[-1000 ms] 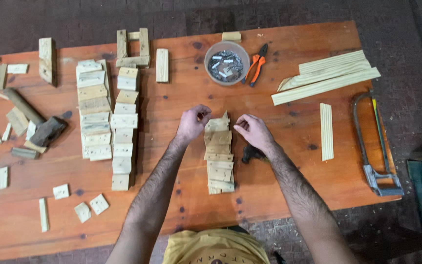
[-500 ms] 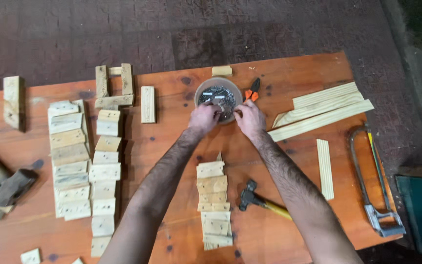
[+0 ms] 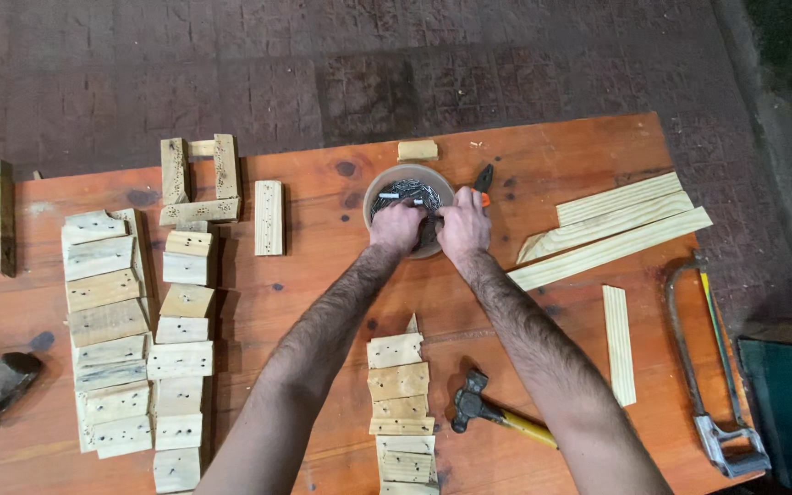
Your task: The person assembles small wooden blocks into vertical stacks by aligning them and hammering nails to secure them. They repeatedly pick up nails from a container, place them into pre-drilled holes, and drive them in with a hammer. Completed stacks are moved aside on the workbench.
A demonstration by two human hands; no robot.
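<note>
Round tub [image 3: 379, 183] w/ grey nails (heaped): left hand [image 3: 396, 227], right hand [image 3: 463, 227] inside, each grip's hold can't tell.

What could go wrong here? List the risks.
1. Both hands, left hand and right hand, dig in the round tub of nails; sharp points could prick fingers.
2. The hammer lies close beside the right forearm; a pull back might knock it.

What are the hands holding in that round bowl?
Cannot tell. Both the left hand and right hand have fingers down in the round bowl of nails; any grasped nail is hidden.
</note>
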